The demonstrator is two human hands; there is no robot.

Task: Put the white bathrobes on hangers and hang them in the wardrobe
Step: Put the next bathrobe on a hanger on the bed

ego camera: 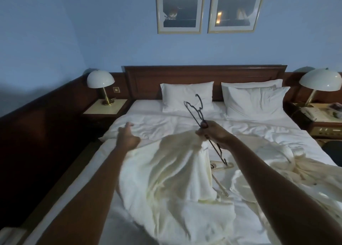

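On the bed (148, 115), below the headboard (203, 76): one white bathrobe (172, 170), bunched at its top in the right hand (212, 133), which also grips a dark hanger (196, 113). Left hand (127, 137) spread, holding nothing. Second bathrobe (277, 161) to the right. Pale hangers (221, 166) lie between the robes. Two pillows (187, 95) rest against the headboard.
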